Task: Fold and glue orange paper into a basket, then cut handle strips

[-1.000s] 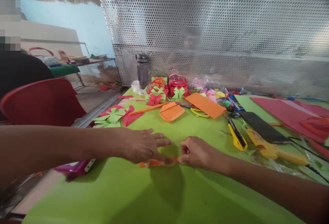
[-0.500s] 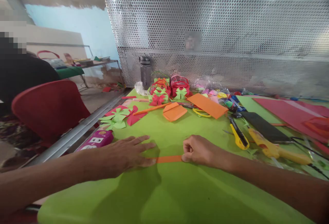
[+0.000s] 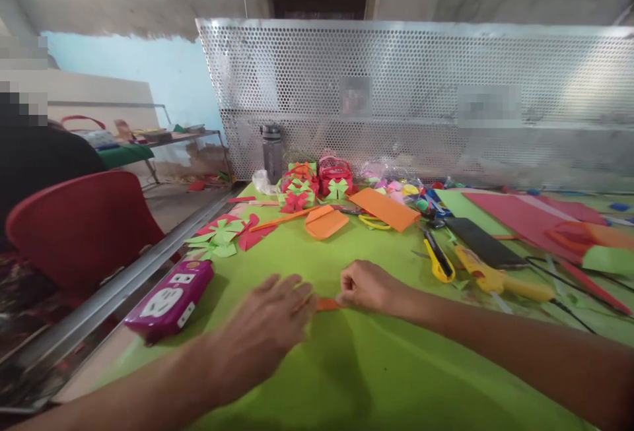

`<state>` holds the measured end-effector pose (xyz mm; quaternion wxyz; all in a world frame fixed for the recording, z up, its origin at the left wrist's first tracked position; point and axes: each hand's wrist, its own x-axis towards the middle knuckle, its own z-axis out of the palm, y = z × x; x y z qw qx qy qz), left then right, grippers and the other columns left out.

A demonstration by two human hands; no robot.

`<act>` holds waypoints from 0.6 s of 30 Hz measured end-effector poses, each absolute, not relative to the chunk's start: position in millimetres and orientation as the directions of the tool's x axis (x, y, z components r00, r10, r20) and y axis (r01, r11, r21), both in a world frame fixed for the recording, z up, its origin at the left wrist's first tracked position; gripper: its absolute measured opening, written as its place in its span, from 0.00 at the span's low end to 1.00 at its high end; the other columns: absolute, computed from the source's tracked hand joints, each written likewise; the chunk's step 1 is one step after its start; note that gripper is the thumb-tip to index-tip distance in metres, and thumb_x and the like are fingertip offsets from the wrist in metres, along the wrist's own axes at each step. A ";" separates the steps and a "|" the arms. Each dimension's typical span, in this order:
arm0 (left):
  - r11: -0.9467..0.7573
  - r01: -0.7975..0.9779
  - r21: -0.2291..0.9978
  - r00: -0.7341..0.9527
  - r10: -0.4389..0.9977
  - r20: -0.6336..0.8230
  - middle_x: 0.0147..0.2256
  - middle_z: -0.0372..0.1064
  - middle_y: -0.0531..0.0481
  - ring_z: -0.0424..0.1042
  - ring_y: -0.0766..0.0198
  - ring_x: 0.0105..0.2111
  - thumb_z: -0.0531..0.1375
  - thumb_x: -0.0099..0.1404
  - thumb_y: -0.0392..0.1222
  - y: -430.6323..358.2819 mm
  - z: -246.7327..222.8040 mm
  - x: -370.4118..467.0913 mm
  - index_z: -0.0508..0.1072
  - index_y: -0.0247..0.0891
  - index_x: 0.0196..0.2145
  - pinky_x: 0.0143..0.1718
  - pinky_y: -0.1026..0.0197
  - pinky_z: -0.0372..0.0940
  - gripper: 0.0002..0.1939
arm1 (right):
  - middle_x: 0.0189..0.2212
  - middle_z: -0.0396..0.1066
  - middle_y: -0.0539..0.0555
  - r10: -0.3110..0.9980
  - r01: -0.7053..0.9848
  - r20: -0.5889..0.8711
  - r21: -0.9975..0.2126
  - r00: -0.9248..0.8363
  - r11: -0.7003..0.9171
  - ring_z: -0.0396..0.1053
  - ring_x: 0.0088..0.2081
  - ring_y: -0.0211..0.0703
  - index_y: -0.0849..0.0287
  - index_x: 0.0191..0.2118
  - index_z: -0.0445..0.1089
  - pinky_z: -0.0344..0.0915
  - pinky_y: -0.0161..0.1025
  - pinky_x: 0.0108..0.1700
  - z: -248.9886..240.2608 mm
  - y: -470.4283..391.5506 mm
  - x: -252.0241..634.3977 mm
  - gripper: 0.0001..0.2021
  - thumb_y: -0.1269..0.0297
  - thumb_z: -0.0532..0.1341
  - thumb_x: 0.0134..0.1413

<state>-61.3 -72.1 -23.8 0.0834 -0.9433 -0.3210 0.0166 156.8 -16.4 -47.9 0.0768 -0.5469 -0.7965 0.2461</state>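
A narrow orange paper strip (image 3: 327,303) lies on the green tabletop (image 3: 396,365) between my hands. My right hand (image 3: 366,288) is curled closed at the strip's right end, its fingertips pressed on it. My left hand (image 3: 277,315), slightly blurred, reaches over the strip's left part with its fingers stretched out and hides that end. Beyond the hands sit a folded orange paper piece (image 3: 325,222) and a larger orange sheet (image 3: 389,209). Left of them lie green paper bow cutouts (image 3: 220,236) and red paper cutouts (image 3: 253,234).
A purple box (image 3: 171,300) stands near the left edge. To the right are a yellow utility knife (image 3: 438,259), a glue gun (image 3: 483,272), a black phone (image 3: 485,243) and red sheets (image 3: 525,220). Small red baskets (image 3: 335,179) and a bottle (image 3: 272,154) stand behind.
My left hand has slid right along the strip, toward my right hand, covering more of it. The right hand keeps its hold. The camera view has shifted, showing more of the purple box.
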 end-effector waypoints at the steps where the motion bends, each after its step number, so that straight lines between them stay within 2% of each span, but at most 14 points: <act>1: -0.785 0.593 -0.180 0.800 0.600 0.018 0.50 0.67 0.39 0.65 0.50 0.50 0.51 0.62 0.29 -69.4 -29.7 -47.5 0.64 0.34 0.53 0.50 0.49 0.61 0.21 | 0.17 0.67 0.48 0.913 0.833 -0.131 -0.474 -0.386 0.285 0.62 0.22 0.35 0.61 0.20 0.70 0.51 0.31 0.22 -48.5 -16.5 156.5 0.06 0.65 0.61 0.40; 4: -0.753 0.615 -0.232 0.767 0.640 -0.045 0.40 0.71 0.39 0.69 0.54 0.39 0.58 0.56 0.29 -56.1 -47.4 -21.1 0.69 0.32 0.45 0.41 0.55 0.65 0.17 | 0.18 0.68 0.49 0.920 0.830 -0.083 -0.468 -0.384 0.304 0.62 0.22 0.34 0.62 0.23 0.71 0.50 0.30 0.22 -48.4 -18.8 158.1 0.09 0.65 0.58 0.46; 6: -0.718 0.646 -0.259 0.736 0.675 -0.038 0.36 0.72 0.39 0.70 0.55 0.37 0.57 0.58 0.27 -47.1 -55.0 -14.3 0.72 0.32 0.40 0.38 0.56 0.65 0.12 | 0.18 0.68 0.48 0.920 0.829 -0.056 -0.459 -0.387 0.321 0.62 0.21 0.33 0.63 0.25 0.71 0.51 0.29 0.22 -46.7 -21.4 161.2 0.09 0.66 0.56 0.49; 10: -0.658 0.697 -0.284 0.685 0.729 -0.007 0.31 0.72 0.41 0.71 0.55 0.34 0.54 0.61 0.25 -36.6 -60.3 -8.8 0.74 0.30 0.36 0.34 0.57 0.64 0.10 | 0.20 0.71 0.49 0.917 0.841 -0.001 -0.400 -0.398 0.364 0.63 0.22 0.32 0.62 0.28 0.73 0.51 0.29 0.24 -44.7 -25.1 166.4 0.08 0.69 0.56 0.50; 18: -0.653 0.724 -0.222 0.679 0.731 0.064 0.30 0.69 0.45 0.69 0.57 0.32 0.57 0.61 0.29 -15.5 -65.4 -2.7 0.73 0.33 0.33 0.31 0.58 0.62 0.06 | 0.25 0.73 0.52 0.875 0.872 0.112 -0.089 -0.471 0.481 0.68 0.27 0.39 0.59 0.31 0.70 0.49 0.34 0.26 -54.9 -21.9 161.0 0.04 0.69 0.58 0.51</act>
